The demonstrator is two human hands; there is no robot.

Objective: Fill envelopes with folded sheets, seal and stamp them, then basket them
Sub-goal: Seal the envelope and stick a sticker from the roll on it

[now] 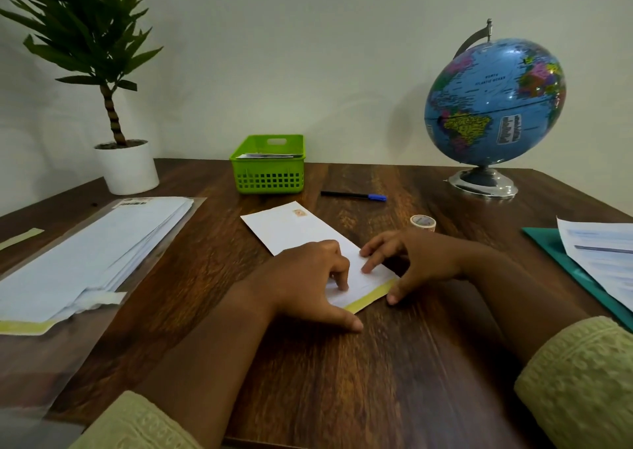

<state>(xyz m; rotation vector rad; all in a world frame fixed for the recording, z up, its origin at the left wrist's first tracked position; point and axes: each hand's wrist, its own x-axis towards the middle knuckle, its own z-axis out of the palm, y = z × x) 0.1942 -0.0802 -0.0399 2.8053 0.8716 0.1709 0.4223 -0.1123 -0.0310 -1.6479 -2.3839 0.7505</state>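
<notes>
A white envelope [291, 229] lies slantwise on the wooden table [394, 363], a small stamp [299, 212] near its far end and a yellow strip [371, 296] along its near end. My left hand [308, 277] presses on the near part with curled fingers, thumb on the table. My right hand [414, 260] touches the near end from the right, fingertips on the paper and thumb by the yellow strip. A green basket [269, 169] with some envelopes inside stands at the back.
A stack of white envelopes in a clear sleeve [85, 260] lies at the left. A tape roll [423, 222] and a blue-capped pen [352, 195] sit behind my hands. Printed sheets [603, 260] on a teal folder [551, 246] lie at the right. A potted plant [126, 164] and a globe [493, 106] stand at the back.
</notes>
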